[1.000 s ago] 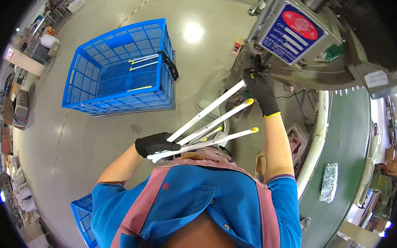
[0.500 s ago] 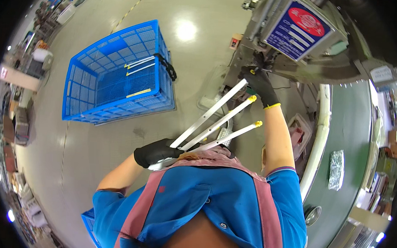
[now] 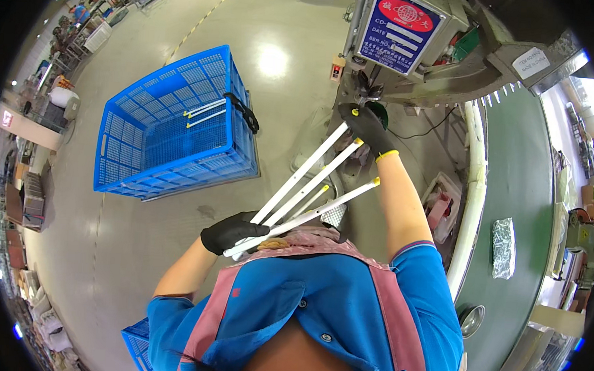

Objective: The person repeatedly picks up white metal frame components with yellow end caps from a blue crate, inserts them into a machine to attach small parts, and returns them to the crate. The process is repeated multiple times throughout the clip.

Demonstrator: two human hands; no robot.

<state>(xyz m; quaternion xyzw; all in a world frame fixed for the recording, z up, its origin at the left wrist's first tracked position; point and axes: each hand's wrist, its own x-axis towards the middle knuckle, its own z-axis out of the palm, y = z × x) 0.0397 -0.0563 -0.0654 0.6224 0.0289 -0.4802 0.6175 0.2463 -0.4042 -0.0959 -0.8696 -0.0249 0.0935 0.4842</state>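
Observation:
My left hand (image 3: pixel 233 232), in a black glove, is closed around the lower ends of several white tubes (image 3: pixel 305 177) in front of my apron. The tubes fan out up and to the right, with yellow caps (image 3: pixel 359 142) on far ends. My right hand (image 3: pixel 368 130), also gloved in black, is closed at the upper end of the leftmost tube; a small yellow piece shows at its fingers. Just beyond that hand stands a machine (image 3: pixel 382 89) with a blue and red plate, and its working parts are partly hidden behind the glove.
A blue plastic crate (image 3: pixel 169 185) on the floor at the left has a few similar tubes inside. To the right runs a green surface (image 3: pixel 519 170) carrying a silver packet (image 3: pixel 503 249). A metal bowl (image 3: pixel 471 321) lies near my right elbow. Another blue crate (image 3: pixel 139 345) is at lower left.
The view has shifted, with the machine appearing further left. My right hand stays at the leftmost tube's upper end, while the tubes in my left hand have spread and a thinner one shows between them.

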